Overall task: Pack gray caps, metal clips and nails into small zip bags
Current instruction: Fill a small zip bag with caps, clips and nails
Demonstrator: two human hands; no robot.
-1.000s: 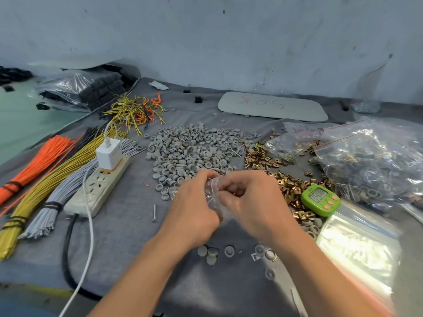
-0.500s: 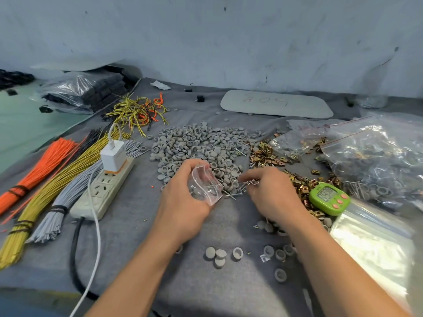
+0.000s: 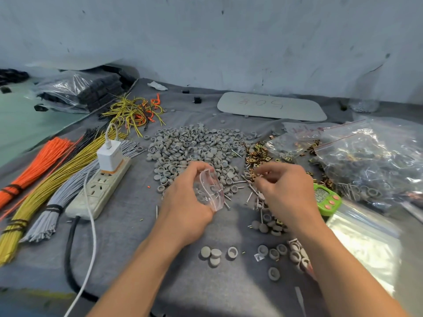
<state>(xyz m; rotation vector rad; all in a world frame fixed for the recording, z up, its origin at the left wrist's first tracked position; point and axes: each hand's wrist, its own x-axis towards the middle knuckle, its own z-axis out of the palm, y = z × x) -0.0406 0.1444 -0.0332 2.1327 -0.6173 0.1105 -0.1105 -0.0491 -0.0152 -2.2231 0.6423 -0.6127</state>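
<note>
Head: timer (green) beside right hand

A heap of gray caps fills the centre of the frame on a darker gray cloth, with brass-gold metal clips to its right. At left lie orange wires, yellow wires and pale gray wires. A lime-green timer with pink buttons sits at right. The clear zip bag carries a red stripe.

Head-worn — faces forward-down, seemingly close over table.
</note>
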